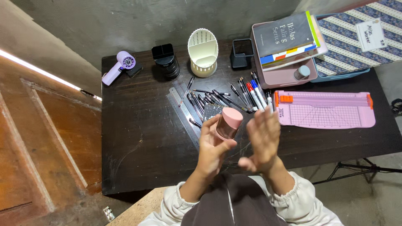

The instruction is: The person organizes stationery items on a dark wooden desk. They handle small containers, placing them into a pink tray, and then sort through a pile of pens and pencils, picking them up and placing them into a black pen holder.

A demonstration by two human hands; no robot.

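My left hand (213,146) is raised over the dark table (138,134) and grips a small clear jar with a pink lid (229,122). Right beside it is my right hand (262,140), fingers spread flat and holding nothing, its palm turned toward the jar. Behind the hands, several pens and markers (226,98) lie scattered on the table next to two metal rulers (184,111).
At the table's back stand a white slotted pen holder (203,52), two black holders (165,60) (242,53), a lilac mini hair dryer (119,67), and a pink tray with books and a small bottle (289,73). A pink paper trimmer (324,109) lies at right.
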